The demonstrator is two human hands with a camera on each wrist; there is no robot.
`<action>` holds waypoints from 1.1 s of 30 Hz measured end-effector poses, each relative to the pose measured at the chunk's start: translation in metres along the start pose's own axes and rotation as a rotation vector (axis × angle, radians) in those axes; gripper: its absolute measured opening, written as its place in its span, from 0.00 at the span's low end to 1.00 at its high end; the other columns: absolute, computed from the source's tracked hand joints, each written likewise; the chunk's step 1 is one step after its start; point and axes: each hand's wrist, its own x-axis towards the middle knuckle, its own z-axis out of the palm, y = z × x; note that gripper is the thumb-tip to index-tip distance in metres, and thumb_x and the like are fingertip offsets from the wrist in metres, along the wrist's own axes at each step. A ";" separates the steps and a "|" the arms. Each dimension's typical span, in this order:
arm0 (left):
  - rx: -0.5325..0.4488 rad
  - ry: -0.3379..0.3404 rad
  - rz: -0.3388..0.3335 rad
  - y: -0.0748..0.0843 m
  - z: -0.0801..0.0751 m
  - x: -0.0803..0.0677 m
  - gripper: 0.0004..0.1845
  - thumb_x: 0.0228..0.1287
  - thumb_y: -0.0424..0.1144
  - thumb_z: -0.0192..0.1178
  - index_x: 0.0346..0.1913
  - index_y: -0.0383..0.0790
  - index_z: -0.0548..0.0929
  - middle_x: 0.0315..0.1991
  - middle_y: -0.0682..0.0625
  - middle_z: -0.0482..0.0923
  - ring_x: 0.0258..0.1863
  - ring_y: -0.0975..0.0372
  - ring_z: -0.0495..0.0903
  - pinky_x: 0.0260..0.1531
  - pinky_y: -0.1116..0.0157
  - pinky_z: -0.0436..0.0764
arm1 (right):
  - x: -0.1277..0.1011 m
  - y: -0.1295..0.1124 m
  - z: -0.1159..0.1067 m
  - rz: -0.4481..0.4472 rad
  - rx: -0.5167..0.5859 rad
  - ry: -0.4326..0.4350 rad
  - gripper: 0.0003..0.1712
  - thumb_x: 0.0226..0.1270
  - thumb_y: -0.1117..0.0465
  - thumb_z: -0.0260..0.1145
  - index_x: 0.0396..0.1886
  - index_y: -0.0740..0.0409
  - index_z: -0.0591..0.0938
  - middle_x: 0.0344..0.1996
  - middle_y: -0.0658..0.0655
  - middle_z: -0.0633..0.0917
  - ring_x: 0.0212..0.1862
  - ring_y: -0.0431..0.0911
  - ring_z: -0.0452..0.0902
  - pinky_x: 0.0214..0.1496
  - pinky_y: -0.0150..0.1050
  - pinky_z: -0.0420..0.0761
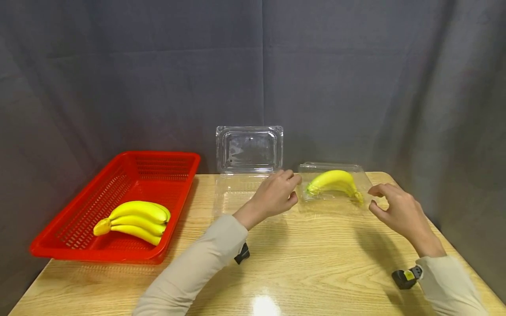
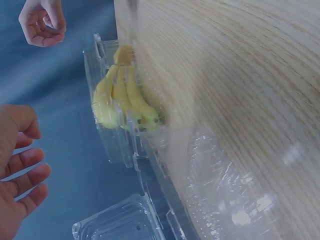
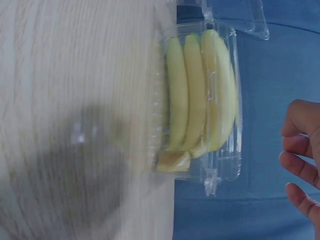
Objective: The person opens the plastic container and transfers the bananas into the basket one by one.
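Note:
A bunch of yellow bananas (image 1: pixel 335 179) lies inside a clear plastic clamshell box (image 1: pixel 348 167) at the right of the table; its lid appears down over the fruit in the right wrist view. My left hand (image 1: pixel 276 193) hovers at the box's left side, fingers bent and holding nothing. Off its right side, apart from it, is my right hand (image 1: pixel 399 211), thumb and fingers spread in a loose curve around air. A second clamshell box stands behind my left forearm, its lid (image 1: pixel 250 150) upright and its base (image 1: pixel 233 193) partly hidden by that hand.
On the left, a red plastic basket (image 1: pixel 193 175) holds another bunch of bananas (image 1: pixel 136 217). The wooden table (image 1: pixel 316 263) ends just behind the boxes, where a grey curtain (image 1: pixel 336 87) hangs. The table's right edge runs beneath my right arm.

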 end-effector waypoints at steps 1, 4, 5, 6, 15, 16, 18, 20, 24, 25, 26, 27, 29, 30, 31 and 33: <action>0.005 -0.002 0.002 0.000 0.001 0.000 0.15 0.52 0.30 0.62 0.45 0.39 0.81 0.37 0.51 0.79 0.34 0.60 0.75 0.39 0.67 0.76 | 0.000 0.001 0.001 0.007 0.003 -0.009 0.14 0.52 0.69 0.69 0.41 0.59 0.82 0.37 0.57 0.83 0.37 0.54 0.80 0.31 0.54 0.78; 0.009 -0.007 0.000 0.001 0.005 0.002 0.14 0.52 0.30 0.62 0.45 0.39 0.82 0.37 0.51 0.79 0.33 0.61 0.75 0.36 0.69 0.75 | -0.001 0.004 0.002 0.027 0.010 -0.030 0.14 0.53 0.69 0.69 0.41 0.59 0.82 0.39 0.58 0.84 0.38 0.56 0.80 0.31 0.56 0.78; 0.011 -0.010 -0.003 0.001 0.006 0.002 0.14 0.52 0.31 0.62 0.45 0.39 0.82 0.37 0.51 0.79 0.33 0.61 0.75 0.35 0.69 0.75 | -0.002 0.005 0.002 0.033 0.009 -0.035 0.14 0.53 0.69 0.69 0.41 0.59 0.82 0.39 0.58 0.84 0.39 0.57 0.80 0.31 0.56 0.78; 0.008 -0.015 -0.007 0.002 0.007 0.003 0.14 0.52 0.31 0.62 0.45 0.40 0.82 0.37 0.51 0.79 0.33 0.61 0.75 0.34 0.69 0.74 | -0.002 0.006 0.002 0.037 0.008 -0.039 0.14 0.53 0.69 0.69 0.42 0.59 0.82 0.39 0.59 0.84 0.39 0.57 0.80 0.31 0.56 0.78; 0.022 -0.066 -0.030 0.008 0.019 0.009 0.13 0.54 0.32 0.62 0.44 0.40 0.81 0.37 0.52 0.77 0.36 0.61 0.76 0.31 0.70 0.75 | -0.003 0.020 0.004 0.065 -0.002 -0.063 0.13 0.55 0.68 0.68 0.41 0.59 0.81 0.38 0.59 0.84 0.39 0.58 0.80 0.31 0.58 0.77; 0.026 -0.071 -0.032 0.008 0.021 0.009 0.13 0.53 0.32 0.62 0.44 0.40 0.81 0.36 0.52 0.77 0.35 0.61 0.76 0.31 0.70 0.75 | -0.003 0.022 0.005 0.067 0.002 -0.066 0.12 0.55 0.68 0.68 0.41 0.59 0.81 0.37 0.59 0.84 0.39 0.58 0.80 0.31 0.58 0.77; 0.037 -0.083 -0.038 0.009 0.024 0.011 0.13 0.53 0.32 0.63 0.43 0.41 0.81 0.36 0.53 0.77 0.34 0.62 0.75 0.29 0.71 0.74 | -0.004 0.024 0.007 0.067 0.007 -0.075 0.12 0.55 0.67 0.68 0.41 0.58 0.81 0.37 0.59 0.84 0.39 0.58 0.80 0.30 0.57 0.77; 0.044 -0.092 -0.040 0.010 0.026 0.011 0.12 0.53 0.32 0.63 0.42 0.41 0.81 0.35 0.53 0.77 0.33 0.62 0.75 0.29 0.71 0.73 | -0.005 0.026 0.009 0.068 0.012 -0.085 0.12 0.56 0.67 0.68 0.41 0.59 0.81 0.37 0.60 0.84 0.38 0.58 0.80 0.28 0.56 0.78; 0.057 -0.107 -0.032 0.012 0.032 0.010 0.10 0.53 0.32 0.63 0.40 0.42 0.80 0.36 0.53 0.77 0.32 0.61 0.75 0.28 0.71 0.73 | -0.008 0.028 0.013 0.061 0.012 -0.096 0.12 0.55 0.67 0.68 0.40 0.60 0.81 0.36 0.60 0.84 0.36 0.58 0.81 0.28 0.55 0.78; 0.060 -0.108 -0.030 0.012 0.034 0.010 0.10 0.53 0.32 0.63 0.40 0.42 0.80 0.36 0.53 0.77 0.32 0.61 0.75 0.28 0.70 0.74 | -0.008 0.028 0.013 0.057 0.010 -0.095 0.12 0.54 0.68 0.68 0.40 0.61 0.81 0.35 0.61 0.84 0.36 0.58 0.81 0.28 0.56 0.78; 0.063 -0.108 -0.030 0.012 0.035 0.010 0.09 0.53 0.32 0.63 0.39 0.42 0.79 0.36 0.53 0.76 0.32 0.61 0.75 0.28 0.70 0.74 | -0.008 0.029 0.014 0.053 0.010 -0.093 0.12 0.54 0.68 0.68 0.39 0.61 0.81 0.35 0.61 0.84 0.36 0.59 0.81 0.29 0.56 0.78; 0.067 -0.108 -0.030 0.013 0.035 0.010 0.09 0.53 0.32 0.63 0.39 0.42 0.79 0.36 0.53 0.76 0.32 0.61 0.76 0.27 0.70 0.74 | -0.008 0.029 0.014 0.051 0.010 -0.092 0.12 0.53 0.68 0.68 0.39 0.61 0.81 0.35 0.61 0.84 0.36 0.58 0.81 0.29 0.56 0.78; 0.074 -0.109 -0.032 0.013 0.036 0.009 0.09 0.53 0.32 0.63 0.38 0.42 0.79 0.35 0.53 0.76 0.32 0.61 0.76 0.26 0.70 0.73 | -0.007 0.030 0.015 0.048 0.010 -0.094 0.12 0.53 0.68 0.69 0.39 0.61 0.81 0.35 0.61 0.84 0.36 0.58 0.81 0.29 0.57 0.78; 0.076 -0.107 -0.031 0.013 0.037 0.009 0.09 0.52 0.31 0.63 0.38 0.42 0.79 0.35 0.53 0.76 0.32 0.61 0.76 0.26 0.71 0.73 | -0.006 0.031 0.015 0.049 0.010 -0.095 0.12 0.53 0.68 0.69 0.39 0.60 0.81 0.35 0.61 0.84 0.36 0.58 0.81 0.29 0.57 0.78; 0.076 -0.106 -0.031 0.012 0.037 0.009 0.09 0.52 0.31 0.63 0.38 0.41 0.79 0.34 0.53 0.76 0.31 0.61 0.75 0.25 0.71 0.73 | -0.006 0.031 0.015 0.053 0.013 -0.098 0.12 0.53 0.68 0.69 0.39 0.60 0.81 0.36 0.61 0.84 0.37 0.59 0.81 0.29 0.57 0.78; 0.084 -0.110 -0.034 0.011 0.037 0.010 0.09 0.52 0.31 0.63 0.38 0.41 0.79 0.34 0.52 0.76 0.30 0.61 0.75 0.25 0.71 0.73 | -0.004 0.031 0.014 0.058 0.014 -0.102 0.12 0.54 0.68 0.69 0.39 0.59 0.81 0.36 0.61 0.85 0.37 0.58 0.81 0.30 0.57 0.78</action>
